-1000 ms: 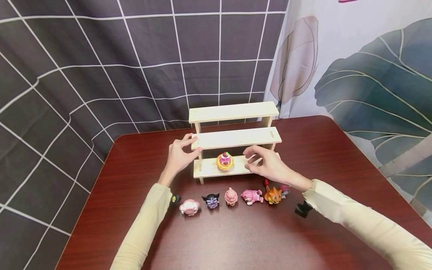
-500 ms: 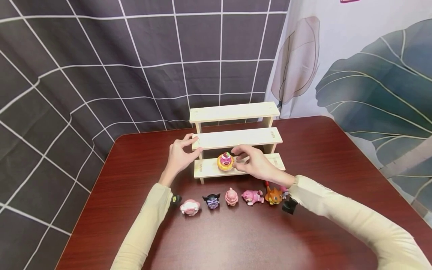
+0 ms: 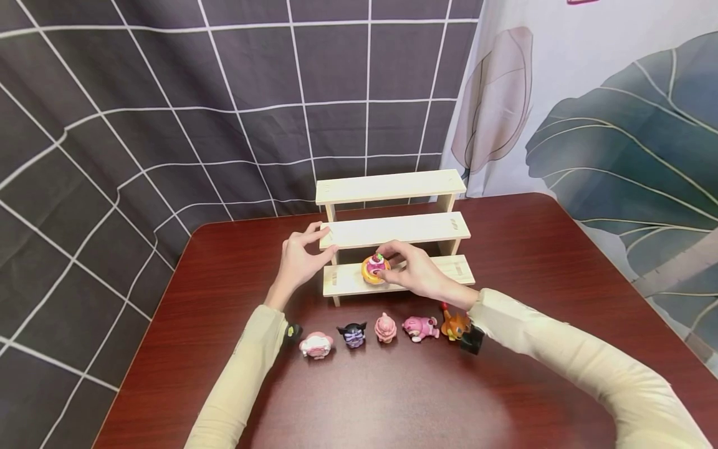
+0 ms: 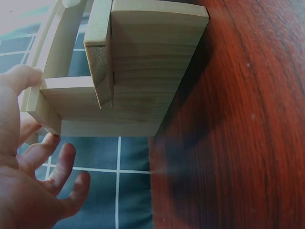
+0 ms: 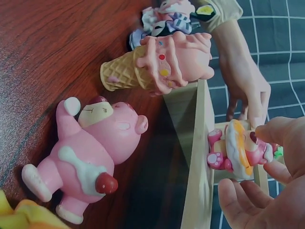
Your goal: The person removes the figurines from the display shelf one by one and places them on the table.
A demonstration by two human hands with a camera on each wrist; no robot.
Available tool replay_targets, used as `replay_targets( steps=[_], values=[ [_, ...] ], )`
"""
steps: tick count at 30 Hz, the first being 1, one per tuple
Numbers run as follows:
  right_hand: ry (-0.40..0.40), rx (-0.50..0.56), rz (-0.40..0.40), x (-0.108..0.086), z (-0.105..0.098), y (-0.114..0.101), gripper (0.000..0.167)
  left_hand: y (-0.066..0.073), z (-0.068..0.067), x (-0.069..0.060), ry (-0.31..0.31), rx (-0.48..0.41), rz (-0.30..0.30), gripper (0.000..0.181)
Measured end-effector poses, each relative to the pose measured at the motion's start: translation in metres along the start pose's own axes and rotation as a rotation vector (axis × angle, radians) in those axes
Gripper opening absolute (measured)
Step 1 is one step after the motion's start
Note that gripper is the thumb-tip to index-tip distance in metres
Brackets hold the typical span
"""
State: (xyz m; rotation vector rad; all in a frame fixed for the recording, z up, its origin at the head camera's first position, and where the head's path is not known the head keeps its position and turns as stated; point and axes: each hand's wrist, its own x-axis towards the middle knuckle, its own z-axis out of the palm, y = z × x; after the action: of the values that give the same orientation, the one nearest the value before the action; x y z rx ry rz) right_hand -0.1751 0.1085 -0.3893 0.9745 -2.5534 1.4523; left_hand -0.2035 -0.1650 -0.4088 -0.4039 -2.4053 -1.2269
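Note:
A three-tier wooden display shelf (image 3: pixel 395 229) stands on the table. My left hand (image 3: pixel 297 257) holds the left end of its middle board, thumb and fingers either side of the edge. On the lowest board sits a small pink bear figurine with an orange-yellow ring and a berry on top (image 3: pixel 373 270). My right hand (image 3: pixel 419 272) pinches this figurine from the right. In the right wrist view, the thumb and fingers of that hand (image 5: pixel 286 205) lie on opposite sides of the bear figurine (image 5: pixel 238 150), its feet toward the board's front.
In front of the shelf, a row of toys lies on the dark red table (image 3: pixel 392 399): a pink-and-white figure (image 3: pixel 316 345), a black-and-purple one (image 3: pixel 353 335), an ice-cream cone (image 3: pixel 385 328), a pink bear (image 3: pixel 421 328) and an orange figure (image 3: pixel 453 323), partly hidden by the right cuff.
My right hand has moved left along the lowest board to the bear figurine and taken hold of it. The left hand stays on the middle board.

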Motion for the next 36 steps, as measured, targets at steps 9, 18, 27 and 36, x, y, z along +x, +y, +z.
replay_targets(
  steps=[9, 18, 27, 36],
  values=[
    [-0.021, -0.028, -0.001, 0.0046, 0.0044, -0.0015, 0.038, 0.0007, -0.0002, -0.0004, 0.001, -0.013, 0.008, 0.044],
    [-0.027, -0.055, 0.006, 0.007, 0.0068, -0.0012, 0.037, 0.0003, 0.0, 0.0, -0.001, -0.003, -0.003, 0.044],
    [-0.023, -0.067, 0.023, 0.0061, 0.007, -0.0002, 0.036, -0.0007, 0.0007, -0.0007, 0.002, -0.015, 0.009, 0.044],
    [-0.01, -0.08, 0.011, 0.0035, 0.0019, 0.0014, 0.035, -0.0015, 0.0001, -0.0003, -0.003, -0.018, -0.003, 0.044]
  ],
)
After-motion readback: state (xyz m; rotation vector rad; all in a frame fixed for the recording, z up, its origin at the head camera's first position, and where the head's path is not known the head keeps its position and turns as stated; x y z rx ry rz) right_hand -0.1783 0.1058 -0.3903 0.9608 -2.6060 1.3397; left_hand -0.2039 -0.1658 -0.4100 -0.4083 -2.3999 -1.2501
